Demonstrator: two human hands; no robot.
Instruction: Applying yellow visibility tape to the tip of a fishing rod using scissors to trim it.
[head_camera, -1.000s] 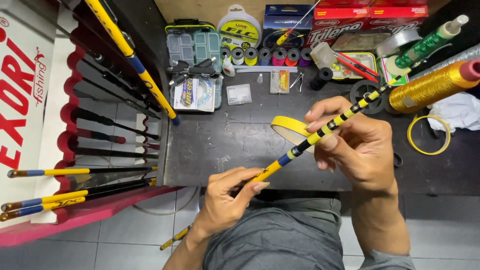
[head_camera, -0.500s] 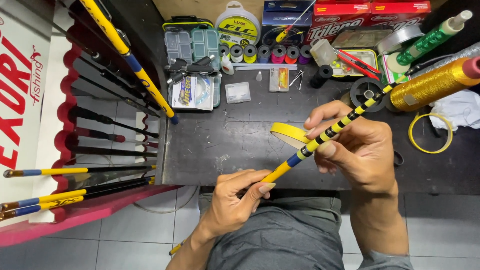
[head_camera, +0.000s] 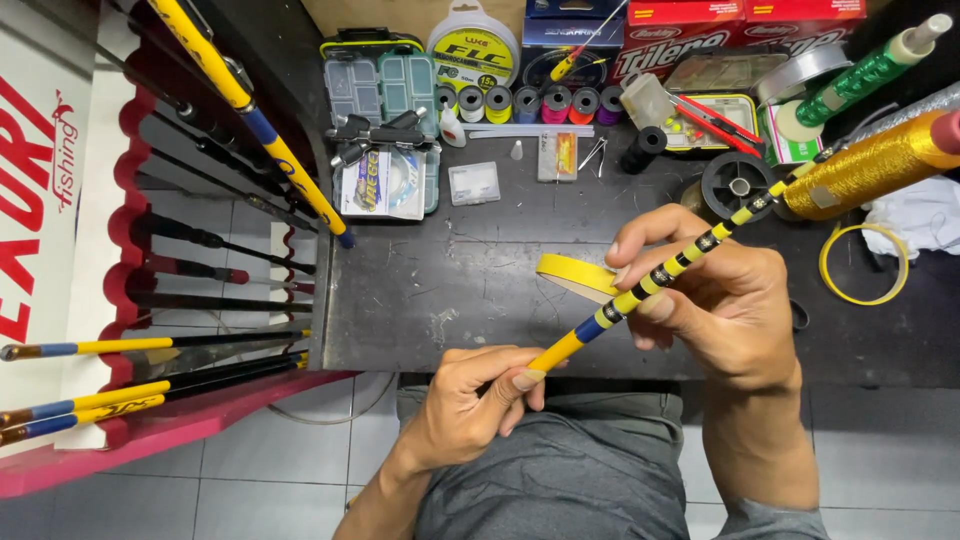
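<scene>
A thin yellow rod section (head_camera: 668, 272) with black and blue bands runs diagonally from lower left to upper right above the dark bench (head_camera: 480, 290). My left hand (head_camera: 470, 400) grips its plain yellow lower end near my lap. My right hand (head_camera: 710, 300) holds the banded part between thumb and fingers, together with a roll of yellow tape (head_camera: 575, 274) that sticks out to the left of the fingers. The rod's far tip reaches toward a black spool (head_camera: 738, 184).
A gold thread cone (head_camera: 880, 165) and a loose yellow ring (head_camera: 863, 263) lie at the right. Tackle boxes (head_camera: 385, 85), line spools (head_camera: 530, 103) and red boxes (head_camera: 740, 30) line the back. A red rack (head_camera: 150, 425) at left holds several rods.
Both hands have shifted slightly, with the left hand closing more firmly round the rod's lower end; the rod keeps its diagonal lie and the tape roll stays in the right hand.
</scene>
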